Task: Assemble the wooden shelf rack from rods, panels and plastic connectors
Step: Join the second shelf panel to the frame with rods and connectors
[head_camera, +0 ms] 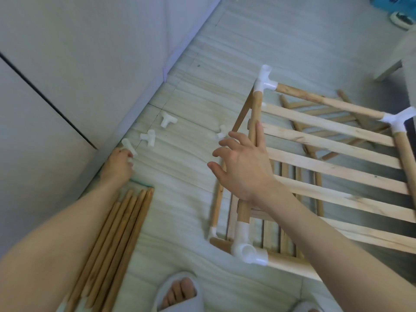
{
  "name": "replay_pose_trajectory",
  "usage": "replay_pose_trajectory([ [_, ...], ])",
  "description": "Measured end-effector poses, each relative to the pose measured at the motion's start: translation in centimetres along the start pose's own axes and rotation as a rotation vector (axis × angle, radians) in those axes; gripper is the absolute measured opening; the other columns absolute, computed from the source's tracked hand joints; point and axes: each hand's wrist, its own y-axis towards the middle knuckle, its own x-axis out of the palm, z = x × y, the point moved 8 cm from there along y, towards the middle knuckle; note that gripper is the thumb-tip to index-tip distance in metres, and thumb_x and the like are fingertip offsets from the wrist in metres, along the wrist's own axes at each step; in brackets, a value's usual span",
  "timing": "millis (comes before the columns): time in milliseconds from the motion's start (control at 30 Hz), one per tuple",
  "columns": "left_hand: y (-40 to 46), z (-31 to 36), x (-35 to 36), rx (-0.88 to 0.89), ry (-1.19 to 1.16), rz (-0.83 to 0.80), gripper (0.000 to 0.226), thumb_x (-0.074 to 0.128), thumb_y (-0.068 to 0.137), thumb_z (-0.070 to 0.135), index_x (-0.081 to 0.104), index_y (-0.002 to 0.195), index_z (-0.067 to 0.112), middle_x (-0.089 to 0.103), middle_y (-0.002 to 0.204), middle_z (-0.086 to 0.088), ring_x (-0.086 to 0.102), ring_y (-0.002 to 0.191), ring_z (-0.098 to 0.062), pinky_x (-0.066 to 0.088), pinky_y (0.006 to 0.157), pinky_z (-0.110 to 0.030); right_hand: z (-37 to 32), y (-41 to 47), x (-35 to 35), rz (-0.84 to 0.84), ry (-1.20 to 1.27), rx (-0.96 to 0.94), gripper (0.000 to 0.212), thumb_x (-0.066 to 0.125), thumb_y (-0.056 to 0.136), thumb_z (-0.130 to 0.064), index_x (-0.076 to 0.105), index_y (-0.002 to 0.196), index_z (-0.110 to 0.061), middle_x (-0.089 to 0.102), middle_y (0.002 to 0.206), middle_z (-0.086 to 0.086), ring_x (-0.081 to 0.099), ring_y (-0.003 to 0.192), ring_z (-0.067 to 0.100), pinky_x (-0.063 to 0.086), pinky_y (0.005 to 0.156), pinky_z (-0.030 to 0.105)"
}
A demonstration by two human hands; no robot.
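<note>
- White plastic connector (128, 147) sits pinched in my left hand (118, 165) down by the baseboard, fingers curled round it; if my grip slips it could skitter along the wall out of easy reach
- my right hand (242, 163) hovers spread, fingers apart and holding nothing, just in front of the rack's near upright rod (253, 140); I cannot tell whether the thumb touches that rod
- the half-built rack (326, 154) stands on the floor to my right, slatted panel (333, 167) carried between rods and corner connectors, with an open socket at the near corner connector (249, 251) and another at the far top connector (265, 79)
- with no hand bracing it, I judge the frame could rock or a rod pull out of its socket if I bump it while leaning left
- three loose connectors lie on the tiles: one (167, 120) farthest out, one (148, 137) near my left hand, one (221, 131) just beyond my right fingertips, easy to knock aside
- spare rods (117, 235) lie bundled under my left forearm; they may roll if I drag my arm back
- my slippered foot (177, 293) is near the rod ends and the rack's corner, so a step forward risks kicking either
- more wooden parts (315, 106) lie on the floor behind the rack, reachable only across it
</note>
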Motion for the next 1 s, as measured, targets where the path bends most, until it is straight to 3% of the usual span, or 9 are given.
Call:
replay_pose_trajectory([
  [100, -2.0, 2.6, -2.5, 0.024, -0.274, 0.070, 0.025, 0.060, 0.086, 0.002, 0.060, 0.111, 0.000, 0.058, 0.112, -0.019, 0.056, 0.100, -0.032, 0.041, 0.084, -0.035, 0.6, -0.9, -0.9, 0.078, 0.116, 0.031, 0.034, 0.040, 0.095, -0.041, 0.065, 0.113, -0.025, 0.061, 0.121, -0.008, 0.036, 0.133, 0.013, -0.015, 0.113, 0.044],
  [200, -5.5, 6.9, -5.8, 0.104, -0.586, 0.070, 0.016, 0.065, 0.085, 0.005, 0.062, 0.097, 0.015, 0.062, 0.096, -0.005, 0.059, 0.085, -0.018, 0.044, 0.076, -0.026, 1.0, -2.8, -1.9, 0.104, 0.238, 0.047, 0.031, 0.041, 0.097, -0.030, 0.061, 0.118, -0.020, 0.061, 0.120, -0.005, 0.035, 0.134, 0.013, -0.011, 0.116, 0.036],
  [333, -11.0, 14.6, -10.8, 0.324, -0.811, -0.053, 0.023, 0.066, 0.084, 0.006, 0.061, 0.088, 0.028, 0.065, 0.085, 0.002, 0.064, 0.070, -0.005, 0.052, 0.066, -0.018, 1.4, -5.7, -4.0, -0.005, 0.502, 0.049, 0.042, 0.049, 0.095, -0.024, 0.043, 0.137, -0.019, 0.046, 0.138, 0.000, 0.042, 0.128, 0.018, 0.025, 0.109, 0.031],
  [433, -15.1, 21.2, -14.6, 0.474, -0.819, -0.107, 0.018, 0.065, 0.084, 0.005, 0.061, 0.084, 0.022, 0.064, 0.077, 0.000, 0.062, 0.057, 0.002, 0.048, 0.055, -0.012, 2.7, -8.3, -8.0, -0.022, 0.662, 0.074, 0.054, 0.059, 0.091, -0.022, 0.038, 0.140, -0.021, 0.045, 0.138, 0.002, 0.056, 0.108, 0.018, 0.043, 0.096, 0.029],
  [567, -20.4, 29.9, -18.2, 0.577, -0.781, -0.118, 0.016, 0.069, 0.083, 0.014, 0.056, 0.076, 0.020, 0.062, 0.068, -0.001, 0.057, 0.051, -0.003, 0.045, 0.052, -0.016, 5.9, -13.6, -14.6, 0.106, 0.853, 0.123, 0.060, 0.072, 0.081, -0.021, 0.045, 0.134, -0.018, 0.051, 0.123, -0.006, 0.061, 0.090, 0.009, 0.049, 0.081, 0.015],
  [667, -25.0, 36.3, -19.1, 0.643, -0.770, -0.218, 0.019, 0.066, 0.086, 0.021, 0.051, 0.077, 0.015, 0.063, 0.065, -0.006, 0.057, 0.044, -0.002, 0.042, 0.045, -0.014, 9.5, -18.4, -18.8, 0.315, 0.919, 0.238, 0.045, 0.070, 0.082, -0.021, 0.052, 0.122, -0.017, 0.058, 0.105, -0.007, 0.062, 0.081, 0.008, 0.052, 0.075, 0.019],
  [767, -29.7, 41.7, -18.4, 0.676, -0.799, -0.342, 0.023, 0.063, 0.089, 0.025, 0.047, 0.078, 0.012, 0.064, 0.066, -0.008, 0.058, 0.044, -0.006, 0.042, 0.042, -0.014, 13.5, -23.4, -21.2, 0.598, 1.243, 0.356, 0.016, 0.061, 0.089, -0.011, 0.055, 0.104, -0.011, 0.061, 0.084, -0.001, 0.062, 0.065, 0.004, 0.054, 0.061, 0.019],
  [833, -32.5, 44.4, -17.1, 0.693, -0.783, -0.390, 0.027, 0.065, 0.087, 0.028, 0.044, 0.080, 0.012, 0.065, 0.065, -0.007, 0.059, 0.045, -0.009, 0.043, 0.042, -0.016, 16.1, -26.5, -21.2, 0.694, 1.388, 0.441, 0.002, 0.057, 0.092, -0.011, 0.059, 0.092, -0.010, 0.061, 0.079, 0.004, 0.061, 0.062, 0.006, 0.054, 0.060, 0.020],
  [1000, -37.7, 48.6, -11.0, 0.727, -0.741, -0.487, 0.026, 0.067, 0.085, 0.028, 0.048, 0.081, 0.011, 0.068, 0.069, -0.008, 0.062, 0.050, -0.010, 0.043, 0.044, -0.016, 20.1, -31.5, -17.1, 0.612, 1.630, 0.558, 0.014, 0.054, 0.094, -0.015, 0.055, 0.083, -0.007, 0.057, 0.085, 0.012, 0.061, 0.067, 0.015, 0.055, 0.065, 0.024],
])
